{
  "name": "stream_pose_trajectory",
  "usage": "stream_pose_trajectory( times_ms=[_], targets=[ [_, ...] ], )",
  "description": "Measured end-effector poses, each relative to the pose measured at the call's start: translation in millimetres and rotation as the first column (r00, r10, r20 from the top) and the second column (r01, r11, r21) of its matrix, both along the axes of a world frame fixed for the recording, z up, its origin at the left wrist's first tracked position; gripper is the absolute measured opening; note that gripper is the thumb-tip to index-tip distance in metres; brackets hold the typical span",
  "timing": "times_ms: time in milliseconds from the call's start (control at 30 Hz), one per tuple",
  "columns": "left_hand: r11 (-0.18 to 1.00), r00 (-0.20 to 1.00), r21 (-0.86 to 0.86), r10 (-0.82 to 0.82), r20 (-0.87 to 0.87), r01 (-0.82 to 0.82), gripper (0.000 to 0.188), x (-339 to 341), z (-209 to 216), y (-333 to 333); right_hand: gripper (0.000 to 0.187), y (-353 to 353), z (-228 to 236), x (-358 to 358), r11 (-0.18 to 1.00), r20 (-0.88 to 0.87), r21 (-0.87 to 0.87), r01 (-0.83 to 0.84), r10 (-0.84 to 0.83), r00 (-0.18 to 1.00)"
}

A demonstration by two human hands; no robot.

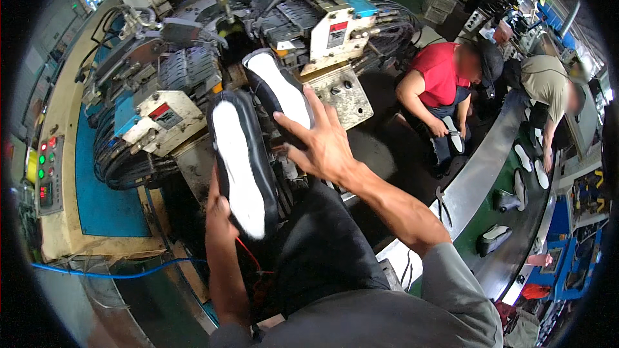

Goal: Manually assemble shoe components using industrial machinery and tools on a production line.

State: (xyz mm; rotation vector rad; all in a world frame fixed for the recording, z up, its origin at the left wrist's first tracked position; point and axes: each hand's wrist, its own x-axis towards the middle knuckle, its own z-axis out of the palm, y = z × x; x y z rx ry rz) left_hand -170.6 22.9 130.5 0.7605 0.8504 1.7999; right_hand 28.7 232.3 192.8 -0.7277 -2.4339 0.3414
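My left hand (pixel 222 216) is closed on the side of a black shoe upper (pixel 240 161), held with its long white underside facing up. Most of that hand's fingers are hidden behind the upper. Just right of it and farther off, a second black shoe upper (pixel 278 84) also shows a white underside, its far end by the machine's opening. My right hand (pixel 322 138) grips this second one near its closer end, fingers over its edges and thumb toward the first upper. Around both stands a shoe-making machine (pixel 338 35) with metal clamps and black hoses.
A control panel (pixel 48 171) with lit buttons is at the left, above a blue hose (pixel 122 276). On the right, a conveyor (pixel 480 219) carries several shoe parts and a dark shoe (pixel 494 240). A person in red (pixel 442 80) holds a shoe; another person (pixel 545 87) reaches to the belt.
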Motion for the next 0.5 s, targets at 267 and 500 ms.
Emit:
stream_pose_trajectory(
  times_ms=[267,500],
  targets=[
    [0.939,0.958,-0.242,0.272,0.087,-0.245,0.124,76.0,11.1,-131.1,0.07,11.5,-41.1,-62.8,0.999,0.005,0.024,0.033,-0.033,0.999],
    [0.93,0.962,-0.296,0.254,0.099,-0.215,0.124,96.7,5.2,-184.7,0.082,-15.4,-62.4,-78.5,0.983,0.012,0.184,0.019,-0.021,1.0]
  ],
)
